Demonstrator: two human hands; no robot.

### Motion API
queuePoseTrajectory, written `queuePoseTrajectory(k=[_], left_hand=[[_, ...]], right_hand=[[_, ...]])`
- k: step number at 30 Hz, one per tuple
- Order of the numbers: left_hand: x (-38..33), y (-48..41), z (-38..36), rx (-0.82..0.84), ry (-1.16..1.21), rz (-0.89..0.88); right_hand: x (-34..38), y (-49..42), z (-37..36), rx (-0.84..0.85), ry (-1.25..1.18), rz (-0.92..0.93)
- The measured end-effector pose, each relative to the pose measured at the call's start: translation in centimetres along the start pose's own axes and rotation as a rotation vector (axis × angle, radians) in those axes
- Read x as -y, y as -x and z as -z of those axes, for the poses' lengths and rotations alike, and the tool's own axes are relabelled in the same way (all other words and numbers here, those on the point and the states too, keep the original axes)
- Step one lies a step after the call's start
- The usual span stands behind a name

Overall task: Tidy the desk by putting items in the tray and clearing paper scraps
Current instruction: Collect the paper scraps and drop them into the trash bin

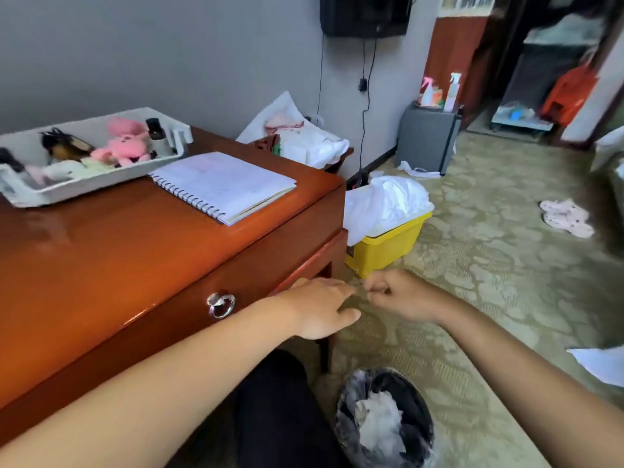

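A white tray (101,189) sits at the back left of the red-brown desk (135,248); it holds a pink plush toy (123,145), a dark bottle (157,133) and other small items. A spiral notebook (223,185) lies beside the tray. My left hand (320,307) hangs flat, fingers apart, just past the desk's right front corner. My right hand (398,295) is beside it with fingers curled shut; nothing shows in it. Below them stands a black bin (385,417) with crumpled white paper inside.
A yellow box (385,244) with white plastic stands on the carpet by the desk's right end. A drawer ring handle (221,305) is on the desk front. A white sheet (601,363) lies on the floor at right, slippers (567,217) further back.
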State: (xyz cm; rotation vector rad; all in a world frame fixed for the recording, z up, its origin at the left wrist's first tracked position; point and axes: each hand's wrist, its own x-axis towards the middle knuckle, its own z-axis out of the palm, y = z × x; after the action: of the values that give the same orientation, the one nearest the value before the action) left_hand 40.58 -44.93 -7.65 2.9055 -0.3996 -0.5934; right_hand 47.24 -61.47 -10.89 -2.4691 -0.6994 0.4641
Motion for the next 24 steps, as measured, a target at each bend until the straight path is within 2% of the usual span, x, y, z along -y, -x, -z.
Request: queuePoseTrajectory(k=[6,10,12,16,24], left_hand=[[2.1,8.6,4.5,-0.109,-0.118,0.039],[4.3,14.0,5.8,-0.137,-0.177,0.151],[6.7,18.1,6.0,-0.171,-0.175,0.246],[8.7,21.5,6.5,-0.160,-0.174,0.372],[15.9,33.3,3.4,-0.191,-0.040,0.742]], right_hand=[[9.9,0.5,2.3,-0.043,0.107,0.195],[15.9,-0.2,2.0,-0.043,0.173,0.304],[20.4,-1.0,0.5,-0.013,0.219,0.376],[24.1,-1.7,-1.1,-0.009,0.247,0.464],[36.7,-3.5,-9.7,0.175,0.331,0.698]])
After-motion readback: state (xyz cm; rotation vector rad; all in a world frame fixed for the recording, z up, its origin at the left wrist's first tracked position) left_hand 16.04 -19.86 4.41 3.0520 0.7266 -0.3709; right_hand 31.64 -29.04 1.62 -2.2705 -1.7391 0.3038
